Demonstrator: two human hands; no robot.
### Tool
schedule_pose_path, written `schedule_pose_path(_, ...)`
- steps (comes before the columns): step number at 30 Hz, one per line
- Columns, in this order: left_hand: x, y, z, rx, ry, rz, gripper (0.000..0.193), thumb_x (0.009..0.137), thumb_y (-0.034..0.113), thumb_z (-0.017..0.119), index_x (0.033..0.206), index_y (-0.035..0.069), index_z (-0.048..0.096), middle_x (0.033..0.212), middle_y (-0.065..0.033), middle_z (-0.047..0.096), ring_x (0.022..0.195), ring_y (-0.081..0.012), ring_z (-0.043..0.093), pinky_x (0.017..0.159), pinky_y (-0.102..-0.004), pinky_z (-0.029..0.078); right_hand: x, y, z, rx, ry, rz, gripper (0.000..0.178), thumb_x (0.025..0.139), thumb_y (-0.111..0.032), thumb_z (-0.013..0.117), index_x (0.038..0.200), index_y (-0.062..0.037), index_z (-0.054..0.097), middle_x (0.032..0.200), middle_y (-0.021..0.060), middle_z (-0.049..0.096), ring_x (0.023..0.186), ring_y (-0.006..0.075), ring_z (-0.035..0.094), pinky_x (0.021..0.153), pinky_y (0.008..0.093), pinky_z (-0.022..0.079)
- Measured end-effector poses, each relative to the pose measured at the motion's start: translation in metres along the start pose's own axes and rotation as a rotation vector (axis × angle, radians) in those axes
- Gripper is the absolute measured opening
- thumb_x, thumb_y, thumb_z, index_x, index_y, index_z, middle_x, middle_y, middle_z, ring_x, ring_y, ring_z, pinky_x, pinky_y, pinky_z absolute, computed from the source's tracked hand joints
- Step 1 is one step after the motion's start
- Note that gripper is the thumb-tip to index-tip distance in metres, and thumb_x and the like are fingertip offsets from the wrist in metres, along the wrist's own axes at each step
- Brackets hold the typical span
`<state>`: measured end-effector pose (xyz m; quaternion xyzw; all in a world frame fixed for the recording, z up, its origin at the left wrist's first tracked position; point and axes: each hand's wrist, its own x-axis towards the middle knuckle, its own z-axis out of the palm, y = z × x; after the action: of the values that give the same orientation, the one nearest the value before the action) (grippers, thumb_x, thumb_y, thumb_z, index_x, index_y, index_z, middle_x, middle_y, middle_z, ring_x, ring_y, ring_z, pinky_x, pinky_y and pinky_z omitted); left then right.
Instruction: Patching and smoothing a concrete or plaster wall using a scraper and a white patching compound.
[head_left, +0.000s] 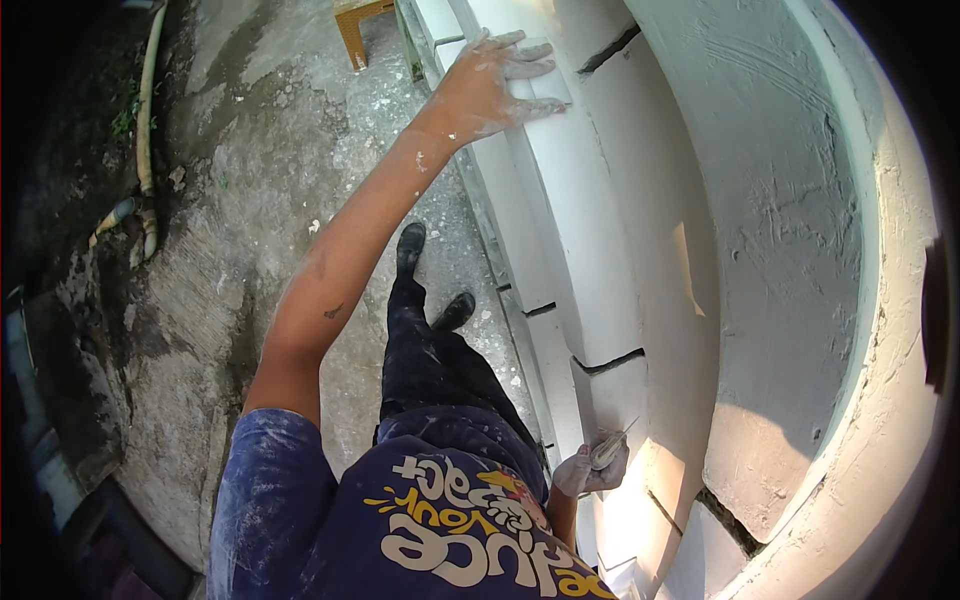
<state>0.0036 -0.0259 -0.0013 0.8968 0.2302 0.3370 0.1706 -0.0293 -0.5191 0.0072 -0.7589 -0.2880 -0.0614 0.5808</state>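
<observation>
My left hand (510, 82), dusted white, reaches far forward with its fingers spread. It lies flat on the white-coated wall (590, 240), near a thin white edge under the fingers that I cannot make out. Low at the right, close to my body, my right hand (593, 473) is closed round a small tool (606, 452). The tool has a thin pointed tip that stands out past the fingers toward the wall. Its exact kind is too small to tell. White powder covers this hand too.
Dark gaps (608, 362) split the stepped wall into blocks. A rough grey-white panel (780, 220) curves at the right. Stained concrete floor (260, 200) runs along the left, with an old pipe (147, 120). A brown stool (352, 35) stands ahead. My dark boots (411, 245) are beside the wall.
</observation>
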Motion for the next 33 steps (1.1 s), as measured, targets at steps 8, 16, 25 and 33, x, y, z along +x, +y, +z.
schedule_pose_path(8,0.032,-0.053,0.000,-0.029,0.000,0.007,0.064,0.081,0.065,0.075,0.122,0.017,0.076,0.140,-0.0004,0.065,0.143,-0.0276,0.047,0.126,-0.0480,0.024,-0.004,0.002,0.007,-0.055,0.074,-0.009,0.047,0.084,-0.025,0.071,0.105,0.0157,0.060,0.092,0.0152,0.060,0.082,0.0202,0.057,0.076,0.0296,0.048)
schedule_pose_path(16,-0.004,0.007,0.000,-0.025,-0.038,-0.006,0.062,0.079,0.060,0.078,0.124,0.018,0.075,0.139,-0.0003,0.066,0.142,-0.0268,0.048,0.125,-0.0476,0.027,-0.017,0.014,-0.003,-0.062,0.079,0.000,0.050,0.088,-0.029,0.072,0.109,0.0155,0.060,0.095,0.0171,0.061,0.087,0.0194,0.060,0.072,0.0253,0.050)
schedule_pose_path(25,0.040,-0.034,-0.009,0.106,-0.027,0.232,0.038,0.087,0.040,0.069,0.115,0.016,0.076,0.131,-0.0064,0.067,0.125,-0.0272,0.056,0.112,-0.0437,0.037,-0.007,0.009,-0.001,-0.040,0.000,-0.068,0.047,0.089,-0.025,0.073,0.112,0.0142,0.060,0.097,0.0174,0.063,0.089,0.0211,0.061,0.074,0.0262,0.052)
schedule_pose_path(33,-0.032,0.024,-0.012,0.013,-0.015,0.018,0.062,0.086,0.061,0.071,0.129,0.016,0.072,0.146,-0.0024,0.060,0.145,-0.0265,0.043,0.125,-0.0482,0.025,0.011,-0.008,0.006,-0.107,-0.141,-0.121,0.044,0.087,-0.023,0.075,0.108,0.0135,0.062,0.089,0.0178,0.063,0.085,0.0253,0.059,0.083,0.0369,0.050)
